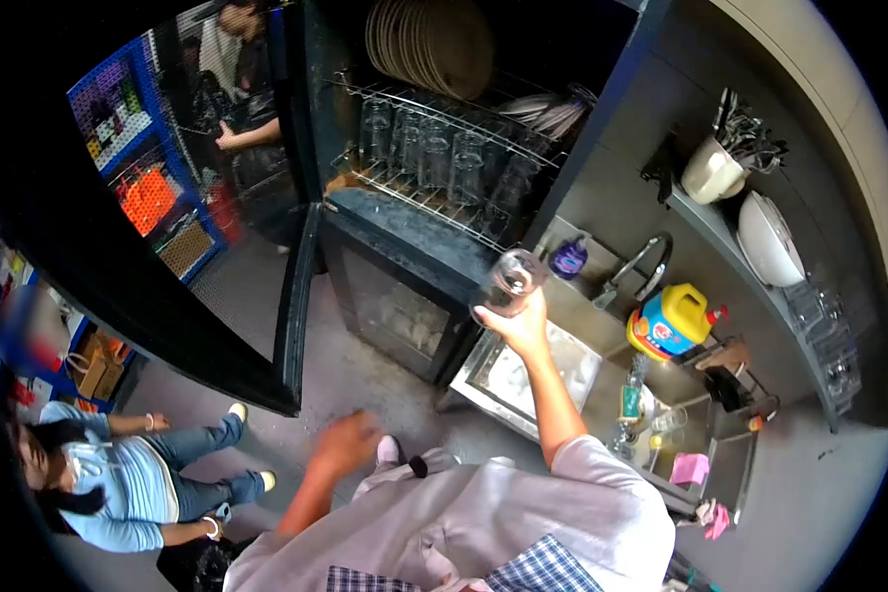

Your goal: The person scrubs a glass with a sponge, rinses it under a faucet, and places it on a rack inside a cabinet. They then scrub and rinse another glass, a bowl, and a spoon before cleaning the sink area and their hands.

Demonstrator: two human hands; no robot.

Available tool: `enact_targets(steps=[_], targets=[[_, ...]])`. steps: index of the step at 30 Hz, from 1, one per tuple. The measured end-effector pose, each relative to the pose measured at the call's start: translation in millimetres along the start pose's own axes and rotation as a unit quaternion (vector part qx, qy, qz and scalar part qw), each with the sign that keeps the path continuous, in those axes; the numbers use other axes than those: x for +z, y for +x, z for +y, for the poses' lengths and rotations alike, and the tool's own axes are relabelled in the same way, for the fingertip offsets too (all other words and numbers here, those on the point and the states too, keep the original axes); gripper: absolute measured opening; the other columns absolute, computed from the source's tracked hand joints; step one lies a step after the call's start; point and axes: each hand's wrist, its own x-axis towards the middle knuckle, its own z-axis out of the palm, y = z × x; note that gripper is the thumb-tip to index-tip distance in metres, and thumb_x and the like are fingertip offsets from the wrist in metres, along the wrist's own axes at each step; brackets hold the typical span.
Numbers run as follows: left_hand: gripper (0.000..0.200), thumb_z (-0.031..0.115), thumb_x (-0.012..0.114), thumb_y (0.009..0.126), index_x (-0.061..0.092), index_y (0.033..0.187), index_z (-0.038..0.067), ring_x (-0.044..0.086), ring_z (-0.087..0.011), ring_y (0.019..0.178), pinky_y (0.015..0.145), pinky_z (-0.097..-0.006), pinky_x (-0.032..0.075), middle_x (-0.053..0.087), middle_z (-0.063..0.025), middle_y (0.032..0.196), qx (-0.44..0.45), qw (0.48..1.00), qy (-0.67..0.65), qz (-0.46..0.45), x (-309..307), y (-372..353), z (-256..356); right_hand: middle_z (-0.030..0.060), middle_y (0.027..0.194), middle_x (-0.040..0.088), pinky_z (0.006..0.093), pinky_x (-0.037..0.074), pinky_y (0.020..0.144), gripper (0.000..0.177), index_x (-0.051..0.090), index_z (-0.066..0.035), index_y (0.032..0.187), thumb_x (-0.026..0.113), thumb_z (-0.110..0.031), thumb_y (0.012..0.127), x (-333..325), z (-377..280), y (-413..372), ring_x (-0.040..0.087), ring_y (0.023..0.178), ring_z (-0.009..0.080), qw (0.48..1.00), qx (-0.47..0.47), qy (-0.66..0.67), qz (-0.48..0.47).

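Observation:
My right hand (525, 324) is wrapped round a clear drinking glass (513, 274), held up in front of the cabinet, near the sink's left end. My left hand (347, 442) hangs low over the floor, smeared by motion, and nothing can be made out in it. Before me the dark cabinet (395, 219) has its upper door swung open to the left. Upside-down-looking glasses (434, 153) stand in rows on its wire rack (464, 225), though which way up they are is hard to tell. Above them a stack of plates (429, 44) stands on edge.
At right is a steel sink (602, 340) with a faucet (651, 266), purple bottle (568, 257), yellow jug (673, 321) and pink sponge (691, 469). A shelf (735, 247) holds utensils and bowls. The cabinet door (291, 326) juts out left. A person (133, 474) stands at lower left.

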Motion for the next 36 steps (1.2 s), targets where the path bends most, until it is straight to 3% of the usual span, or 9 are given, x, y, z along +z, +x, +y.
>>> enact_targets(steps=[2,3,7,11,15,18,24,27,36], targets=[[0.032,0.023,0.06,0.087,0.053,0.11,0.003,0.06,-0.0219,0.095,0.081,-0.0334,0.047,0.062,-0.0135,0.091,0.135,0.975,-0.155,0.079,-21.8,43.4,43.6,0.0105,0.109,0.055,0.0289,0.046,0.085,0.075,0.047,0.002,0.116,0.085,-0.015,0.054,24.9,-11.0,6.0,0.054,0.101,0.0164,1.0,0.005,0.022,0.006],[0.035,0.018,0.06,0.087,0.051,0.117,0.003,0.059,-0.0173,0.094,0.08,-0.0315,0.048,0.062,-0.0113,0.094,0.193,0.923,-0.29,0.164,-40.7,60.2,83.5,0.0097,0.107,0.056,0.0287,0.046,0.086,0.074,0.047,0.001,0.116,0.085,-0.015,0.055,36.2,-12.6,11.4,0.054,0.102,0.0163,0.999,0.011,0.044,0.006],[0.034,0.011,0.064,0.081,0.053,0.111,0.0,0.062,-0.0262,0.085,0.075,-0.0342,0.05,0.062,-0.0157,0.097,0.355,0.83,-0.22,0.371,-123.4,142.2,172.7,0.0087,0.099,0.062,0.0314,0.046,0.085,0.067,0.049,-0.003,0.112,0.084,-0.017,0.057,61.3,-19.9,39.8,0.057,0.094,0.0174,0.992,-0.066,-0.109,0.014],[0.031,0.012,0.066,0.074,0.057,0.102,0.004,0.064,-0.0233,0.078,0.073,-0.0315,0.05,0.064,-0.0101,0.088,0.433,0.803,-0.235,0.336,-209.2,213.5,268.6,0.0107,0.104,0.055,0.0342,0.043,0.09,0.07,0.045,-0.001,0.117,0.083,-0.015,0.06,59.7,-20.9,46.2,0.054,0.098,0.0201,0.996,-0.031,-0.073,0.039],[0.067,0.03,0.077,0.064,0.051,0.118,0.0,0.06,-0.0268,0.099,0.085,-0.0346,0.047,0.062,-0.0155,0.108,0.387,0.894,-0.082,0.208,-233.5,320.0,348.6,0.0104,0.103,0.053,0.0338,0.044,0.086,0.067,0.043,-0.001,0.114,0.083,-0.007,0.06,48.9,-29.2,32.4,0.052,0.095,0.0193,0.997,-0.005,-0.046,0.062],[0.089,0.032,0.083,0.056,0.042,0.127,-0.002,0.055,-0.032,0.109,0.092,-0.0373,0.044,0.057,-0.0203,0.119,0.455,0.878,-0.009,0.147,-219.8,380.9,374.4,0.0075,0.102,0.047,0.0318,0.044,0.083,0.073,0.041,-0.001,0.12,0.082,-0.003,0.06,36.7,-19.8,21.2,0.048,0.093,0.0165,0.998,-0.015,-0.029,0.059],[0.089,0.034,0.084,0.051,0.046,0.123,-0.001,0.057,-0.0323,0.106,0.089,-0.0374,0.046,0.059,-0.0194,0.114,0.419,0.896,0.033,0.142,-222.1,382.1,386.0,0.0078,0.101,0.048,0.0308,0.045,0.082,0.069,0.041,0.0,0.118,0.081,0.0,0.061,21.0,-6.0,12.0,0.049,0.093,0.0157,0.997,0.021,-0.031,0.071],[0.087,0.034,0.084,0.05,0.048,0.121,-0.001,0.057,-0.0321,0.105,0.088,-0.0365,0.047,0.06,-0.0192,0.113,0.413,0.89,-0.028,0.191,-226.4,395.3,372.7,0.0075,0.103,0.049,0.0313,0.043,0.086,0.071,0.041,-0.001,0.12,0.082,-0.01,0.062,18.4,-3.2,15.4,0.049,0.095,0.0171,0.997,0.047,-0.025,0.059],[0.101,0.042,0.086,0.05,0.039,0.126,-0.005,0.055,-0.0315,0.11,0.094,-0.0346,0.043,0.055,-0.0209,0.12,0.433,0.878,-0.08,0.188,-227.1,422.6,348.6,0.0119,0.105,0.052,0.0328,0.045,0.086,0.066,0.042,0.002,0.115,0.081,-0.003,0.062,43.6,-28.5,42.4,0.052,0.097,0.0185,0.996,0.025,-0.022,0.076]])
